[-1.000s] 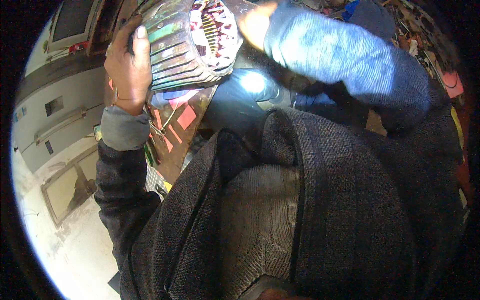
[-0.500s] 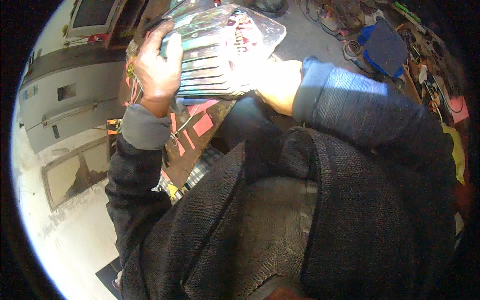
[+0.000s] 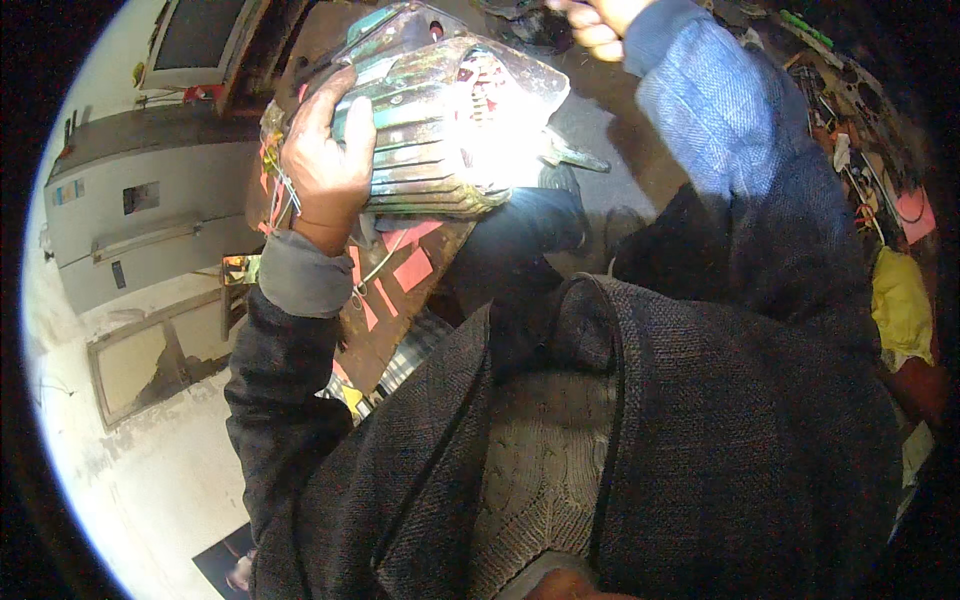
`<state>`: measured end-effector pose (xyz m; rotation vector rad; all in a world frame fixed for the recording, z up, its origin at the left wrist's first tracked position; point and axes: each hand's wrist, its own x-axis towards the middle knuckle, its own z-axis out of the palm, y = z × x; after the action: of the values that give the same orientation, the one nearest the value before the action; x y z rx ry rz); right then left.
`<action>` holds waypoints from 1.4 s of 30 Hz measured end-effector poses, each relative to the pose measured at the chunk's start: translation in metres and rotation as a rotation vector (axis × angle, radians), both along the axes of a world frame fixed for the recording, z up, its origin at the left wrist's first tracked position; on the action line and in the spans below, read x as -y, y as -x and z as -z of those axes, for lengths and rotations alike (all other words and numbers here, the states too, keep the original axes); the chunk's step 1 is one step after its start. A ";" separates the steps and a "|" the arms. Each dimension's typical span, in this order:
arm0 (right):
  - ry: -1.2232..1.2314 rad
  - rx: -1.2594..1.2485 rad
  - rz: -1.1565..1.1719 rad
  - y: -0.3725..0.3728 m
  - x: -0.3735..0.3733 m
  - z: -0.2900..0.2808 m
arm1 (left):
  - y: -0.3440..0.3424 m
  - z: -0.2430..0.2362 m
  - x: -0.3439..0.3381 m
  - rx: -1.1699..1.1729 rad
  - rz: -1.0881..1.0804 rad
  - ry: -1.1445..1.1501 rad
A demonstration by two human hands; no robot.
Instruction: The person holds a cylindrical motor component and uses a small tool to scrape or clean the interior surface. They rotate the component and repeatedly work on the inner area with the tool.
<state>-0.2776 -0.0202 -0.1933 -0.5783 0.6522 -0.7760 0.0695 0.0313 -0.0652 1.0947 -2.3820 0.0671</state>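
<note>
A finned, greenish metal motor housing (image 3: 415, 150) lies tilted at the top of the view, with reddish windings (image 3: 480, 85) showing in its open end. Strong glare whitens its right side. My left hand (image 3: 330, 160) is closed over the housing's left side, thumb against the fins. Out at the upper edge, apart from the housing, my right hand (image 3: 600, 28) has its fingers curled. The frame cuts it off, and what it holds, if anything, I cannot make out. Below the housing, pink paper pieces (image 3: 412, 270) lie on a brown wooden surface (image 3: 405, 325).
A yellow bag (image 3: 902, 308) sits at the far right, below another pink sheet (image 3: 915, 215). Cluttered tools and wires (image 3: 850, 130) line the right side. To the left are a grey cabinet (image 3: 150, 215) and a pale wall (image 3: 140, 460).
My right hand has left the right end of the motor housing and moved up and away to the right. My left hand keeps its hold, and the housing's right end is now uncovered.
</note>
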 end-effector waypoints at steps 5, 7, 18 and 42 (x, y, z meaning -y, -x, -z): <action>0.122 -0.473 0.213 -0.018 -0.066 0.044 | -0.006 0.006 0.006 -0.025 0.031 0.013; 0.089 -0.538 0.251 -0.044 -0.091 0.059 | -0.006 0.004 0.007 0.006 0.064 0.046; 0.447 -0.860 0.302 -0.071 -0.137 0.067 | 0.093 -0.010 -0.037 0.421 0.145 0.062; 0.094 -1.132 0.220 0.052 -0.265 0.209 | -0.034 -0.086 0.067 -0.252 -0.058 -0.698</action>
<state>-0.3291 0.2449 -0.4027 -1.0465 1.7445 -0.6356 0.1039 -0.0359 0.0206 1.3664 -2.1795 -0.8862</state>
